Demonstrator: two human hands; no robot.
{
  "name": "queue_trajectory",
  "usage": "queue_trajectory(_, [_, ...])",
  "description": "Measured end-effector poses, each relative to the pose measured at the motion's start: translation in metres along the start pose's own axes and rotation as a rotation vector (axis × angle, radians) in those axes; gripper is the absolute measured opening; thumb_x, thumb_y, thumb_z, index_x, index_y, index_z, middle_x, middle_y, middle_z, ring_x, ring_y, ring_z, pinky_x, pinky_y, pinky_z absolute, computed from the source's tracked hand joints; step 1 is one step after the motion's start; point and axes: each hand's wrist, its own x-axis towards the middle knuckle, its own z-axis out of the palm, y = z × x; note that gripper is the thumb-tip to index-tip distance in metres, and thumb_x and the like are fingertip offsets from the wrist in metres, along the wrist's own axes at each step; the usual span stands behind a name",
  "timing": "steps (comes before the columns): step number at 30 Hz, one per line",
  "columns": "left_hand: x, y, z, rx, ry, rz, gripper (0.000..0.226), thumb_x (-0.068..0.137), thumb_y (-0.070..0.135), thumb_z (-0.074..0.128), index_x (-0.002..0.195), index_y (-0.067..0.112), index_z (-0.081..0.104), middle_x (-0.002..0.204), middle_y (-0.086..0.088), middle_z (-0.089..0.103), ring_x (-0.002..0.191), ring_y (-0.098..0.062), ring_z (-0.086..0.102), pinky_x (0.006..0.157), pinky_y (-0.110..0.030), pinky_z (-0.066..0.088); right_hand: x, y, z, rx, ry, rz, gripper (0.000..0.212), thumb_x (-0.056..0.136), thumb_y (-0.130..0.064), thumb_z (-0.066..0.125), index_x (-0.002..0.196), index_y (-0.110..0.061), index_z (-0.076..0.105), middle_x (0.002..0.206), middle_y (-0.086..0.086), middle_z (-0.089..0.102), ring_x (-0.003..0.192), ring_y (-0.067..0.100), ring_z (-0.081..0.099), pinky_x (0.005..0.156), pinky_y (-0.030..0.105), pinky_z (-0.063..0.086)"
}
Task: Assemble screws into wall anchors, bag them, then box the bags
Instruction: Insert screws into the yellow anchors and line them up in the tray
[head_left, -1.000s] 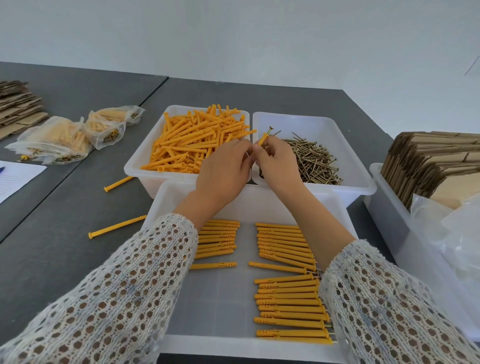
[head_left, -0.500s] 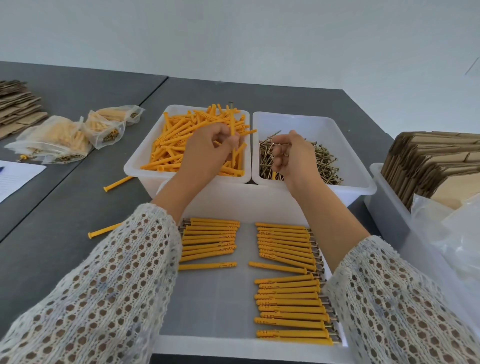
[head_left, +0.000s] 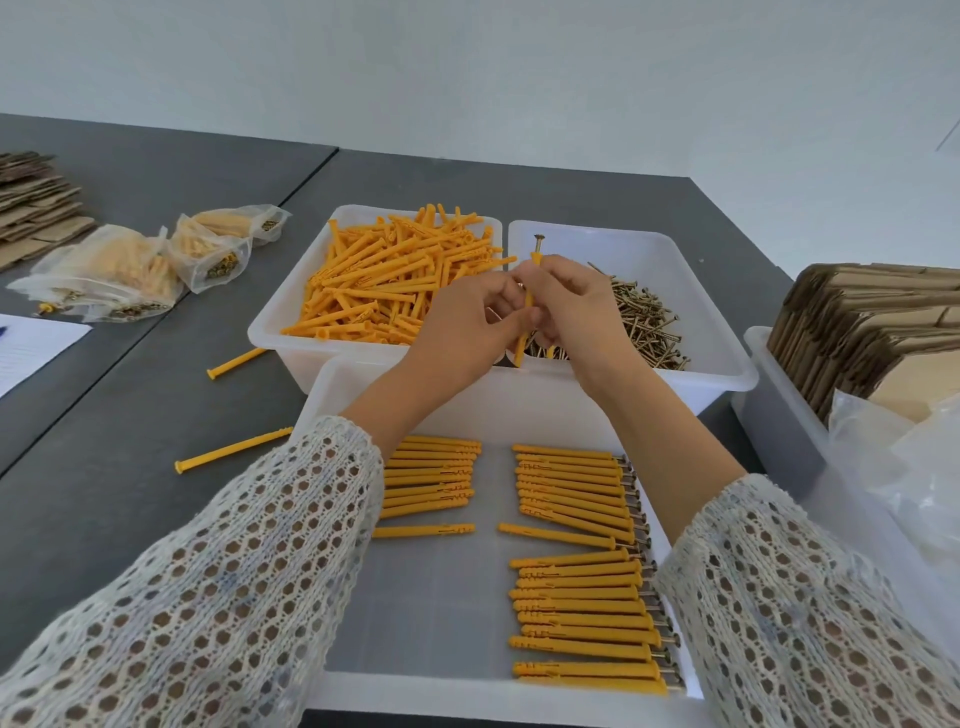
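Grey table (head_left: 156, 405) holds three white bins. Near tray (head_left: 441, 613) carries rows of finished anchors (head_left: 576, 597), screw heads poking out right. Far-left bin (head_left: 291, 317) is heaped with orange anchors (head_left: 395, 286); far-right bin (head_left: 691, 291) has loose screws (head_left: 644, 322). Left hand (head_left: 467, 327) and right hand (head_left: 576, 312) meet above the bins' divide, both pinching one upright anchor (head_left: 527, 312), fingers curled round it, with a screw (head_left: 540, 243) sticking out its top.

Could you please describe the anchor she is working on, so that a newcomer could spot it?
Find the two white plastic bins side by side. Above their shared wall, both hands pinch one upright orange plastic anchor. It alone stands vertical, a screw head protruding on top.
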Motion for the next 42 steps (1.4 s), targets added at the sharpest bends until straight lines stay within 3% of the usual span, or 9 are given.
queue_trajectory(3, [0.001,-0.001,0.0,-0.016,-0.008,-0.017,0.015,0.094,0.017,0.067,0.084,0.005,0.067,0.073,-0.003,0.07,0.058,-0.004,0.065,0.054,-0.01,0.042,0.0,0.0,0.003,-0.086,0.055,-0.05,0.03,0.098,-0.015,0.058,0.085,0.012,0.06,0.065,0.017,0.045,0.048,0.013,0.039,0.048,0.023,0.037])
queue_trajectory(9, [0.01,-0.001,-0.01,-0.261,0.067,-0.234,0.044,0.107,0.031,0.039,0.086,0.011,0.071,0.07,0.004,0.067,0.056,-0.006,0.058,0.047,-0.016,0.042,-0.004,-0.013,0.005,0.018,0.134,0.087,0.037,0.104,-0.025,0.043,0.07,-0.011,0.051,0.055,0.0,0.04,0.044,0.012,0.035,0.042,0.022,0.032])
queue_trajectory(13, [0.017,-0.005,-0.02,-0.544,0.198,-0.422,0.051,0.109,0.033,0.028,0.084,0.011,0.067,0.063,0.004,0.062,0.054,-0.009,0.05,0.048,-0.021,0.037,-0.015,-0.025,0.013,0.051,-0.353,0.183,0.035,0.104,-0.027,0.046,0.087,0.0,0.059,0.058,0.003,0.042,0.044,0.013,0.034,0.04,0.022,0.03])
queue_trajectory(17, [0.02,-0.01,-0.031,-0.843,0.277,-0.542,0.051,0.109,0.033,0.029,0.086,0.008,0.066,0.056,0.005,0.057,0.048,-0.005,0.045,0.042,-0.017,0.033,-0.03,-0.036,0.019,-0.214,-1.003,0.272,0.028,0.103,-0.029,0.049,0.091,-0.007,0.062,0.066,0.006,0.058,0.049,0.016,0.05,0.048,0.02,0.043])
queue_trajectory(22, [0.019,-0.011,-0.033,-0.863,0.24,-0.567,0.047,0.109,0.033,0.029,0.091,0.009,0.066,0.061,0.004,0.057,0.05,-0.005,0.045,0.043,-0.016,0.032,-0.053,-0.03,0.055,-0.703,-1.333,0.296,0.021,0.1,-0.026,0.055,0.09,-0.01,0.064,0.069,0.001,0.062,0.057,0.015,0.055,0.056,0.026,0.046])
queue_trajectory(28, [0.018,-0.007,-0.032,-0.797,0.214,-0.552,0.041,0.109,0.027,0.033,0.093,0.009,0.066,0.063,0.004,0.056,0.05,-0.005,0.046,0.046,-0.016,0.033,-0.111,-0.002,0.107,-1.291,-1.227,-0.11,0.015,0.096,-0.02,0.057,0.094,-0.007,0.065,0.077,0.004,0.056,0.067,0.021,0.049,0.052,0.025,0.035])
queue_trajectory(32, [0.018,-0.008,-0.032,-0.781,0.198,-0.541,0.036,0.107,0.022,0.036,0.092,0.009,0.066,0.066,0.003,0.056,0.051,-0.005,0.046,0.045,-0.016,0.033,-0.118,-0.008,0.11,-1.342,-1.046,-0.304,0.036,0.098,-0.009,0.046,0.066,-0.018,0.032,0.069,-0.003,0.036,0.059,0.015,0.034,0.049,0.025,0.024])
queue_trajectory(39, [0.021,-0.01,-0.031,-0.749,0.194,-0.552,0.03,0.104,0.017,0.041,0.092,0.01,0.067,0.064,0.003,0.058,0.051,-0.005,0.048,0.045,-0.015,0.036,-0.117,-0.005,0.112,-1.337,-0.995,-0.41,0.04,0.099,-0.008,0.044,0.064,-0.013,0.027,0.071,-0.002,0.03,0.057,0.014,0.029,0.045,0.025,0.023])
queue_trajectory(42, [0.021,-0.011,-0.03,-0.747,0.189,-0.546,0.029,0.103,0.017,0.042,0.091,0.01,0.068,0.064,0.003,0.058,0.051,-0.005,0.048,0.044,-0.016,0.036,-0.112,-0.002,0.112,-1.295,-0.98,-0.405,0.037,0.098,-0.007,0.048,0.068,-0.012,0.027,0.085,0.004,0.045,0.068,0.018,0.037,0.046,0.026,0.026])
